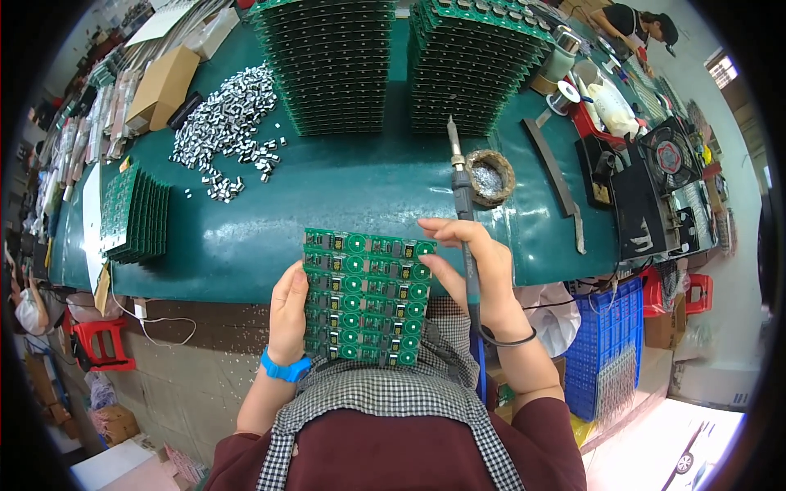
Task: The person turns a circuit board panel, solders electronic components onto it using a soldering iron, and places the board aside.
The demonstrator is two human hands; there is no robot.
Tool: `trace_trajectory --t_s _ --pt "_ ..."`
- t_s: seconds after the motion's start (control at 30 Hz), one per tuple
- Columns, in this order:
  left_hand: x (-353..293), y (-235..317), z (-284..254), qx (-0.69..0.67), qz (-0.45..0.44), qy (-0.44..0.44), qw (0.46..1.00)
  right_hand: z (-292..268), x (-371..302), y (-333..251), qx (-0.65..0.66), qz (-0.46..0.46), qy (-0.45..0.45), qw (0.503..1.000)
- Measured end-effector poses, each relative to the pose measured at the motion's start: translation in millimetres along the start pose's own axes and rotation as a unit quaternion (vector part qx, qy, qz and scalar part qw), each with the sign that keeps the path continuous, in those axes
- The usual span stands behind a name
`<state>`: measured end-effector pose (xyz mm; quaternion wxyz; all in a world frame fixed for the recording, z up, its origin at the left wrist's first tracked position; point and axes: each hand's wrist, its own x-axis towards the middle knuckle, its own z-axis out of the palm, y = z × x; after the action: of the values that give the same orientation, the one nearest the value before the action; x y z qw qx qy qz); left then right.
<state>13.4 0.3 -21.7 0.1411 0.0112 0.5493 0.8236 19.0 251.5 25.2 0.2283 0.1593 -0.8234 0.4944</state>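
- One green panel (368, 299) above the lap, at the table's (225, 254) near edge
- Left hand (288, 311) closed on its left edge
- Right hand (490, 260) at its upper right corner, half open, fingertips apart, iron (463, 192) lodged across it, tip pointing away
- Round dish (507, 188) just right of the iron
- Farther out, metal parts (225, 114) and tall board stacks (340, 90)

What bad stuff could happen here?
The soldering iron in the right hand points toward a tall stack of boards. If it's hot, which I can't see, it might scorch them or burn skin.

The green board in the left hand reaches past the table's near edge, so it could drop if that hand slips.

A bump might scatter the loose metal pieces.
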Motion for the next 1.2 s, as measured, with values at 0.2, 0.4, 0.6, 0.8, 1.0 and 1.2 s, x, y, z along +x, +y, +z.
trace_trajectory --t_s 0.2,0.4,0.6,0.8,1.0,1.2 --pt "0 -2 2 0.010 0.012 -0.009 1.000 11 -5 -3 0.051 0.088 -0.004 0.995" --pt "-4 2 3 0.018 0.022 -0.012 1.000 17 -8 -12 0.047 0.128 0.020 0.990" --pt "-3 1 4 0.022 0.032 0.001 0.999 19 -9 -15 0.072 0.167 0.027 0.983" --pt "7 5 3 -0.024 -0.018 0.039 0.999 8 -14 9 -0.024 0.053 0.084 0.995" --pt "12 3 2 -0.063 -0.045 0.051 0.996 27 -48 29 0.008 -0.105 0.059 0.993" --pt "13 -3 17 -0.050 -0.022 0.081 0.995 31 -61 37 -0.002 -0.122 0.091 0.988"
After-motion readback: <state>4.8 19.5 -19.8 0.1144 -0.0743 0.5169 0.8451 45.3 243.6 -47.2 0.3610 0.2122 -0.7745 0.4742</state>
